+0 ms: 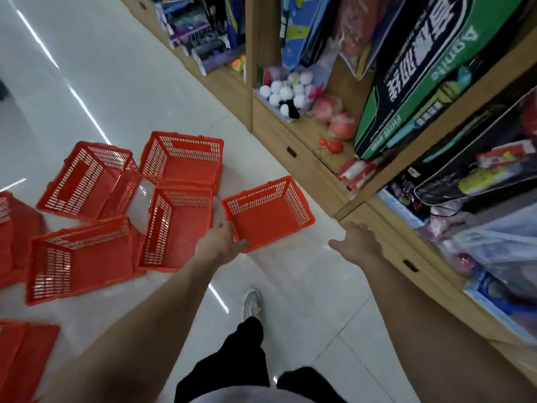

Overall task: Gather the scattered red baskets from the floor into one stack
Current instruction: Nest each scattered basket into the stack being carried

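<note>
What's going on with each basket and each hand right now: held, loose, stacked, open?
Left hand: gripping the near rim of one basket.
Right hand: open, empty, touching nothing.
Held basket: tilted, empty, apart from the rest.
Four loose baskets: empty, scattered close together on the floor, not stacked.
Edge baskets: cut off by the frame; state unclear.
Shelf: stocked with toys.

Baskets red w/ slotted mesh walls, solid bases. Floor pale glossy tile, white glare streaks. Shelving tan wood, far right. Balls white (one black-white plush). Trousers black, shoe white-grey.
</note>
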